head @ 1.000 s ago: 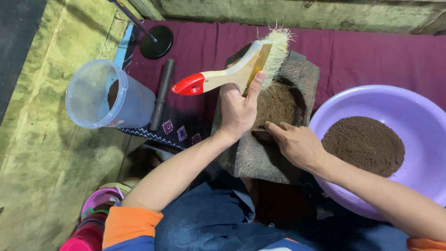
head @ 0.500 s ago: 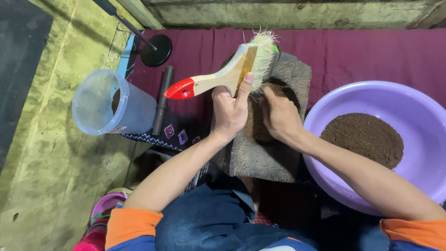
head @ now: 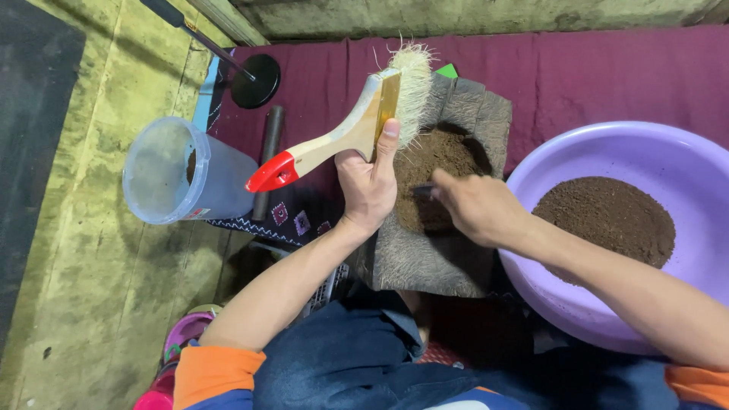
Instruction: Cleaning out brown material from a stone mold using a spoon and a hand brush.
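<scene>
- The left hand [head: 370,186] sits at the centre of the frame, fingers wrapped round the neck of a wide brush [head: 357,125], thumb stretched up along the metal band.
- The brush runs on a slant: its red handle tip points lower left, its pale bristles stand at upper centre, over the back edge of the stone [head: 448,250].
- The stone is a grey, rough slab at centre, with a hollow holding dark brown powder [head: 433,163].
- The right hand [head: 474,205] lies just right of the left, fingers drawn together, pinching a small dark tool [head: 422,190] whose tip rests in the powder.
- A purple basin [head: 547,159] fills the right of the frame, touching the stone's right side, with a heap of the same brown powder in it.
- At left, a clear plastic jug [head: 182,173] lies tilted on the maroon cloth [head: 607,76], a dark rod [head: 267,152] just beside it.
- A black round disc [head: 256,80] sits at upper left.
- The greenish floor [head: 83,288] takes up the left edge.
</scene>
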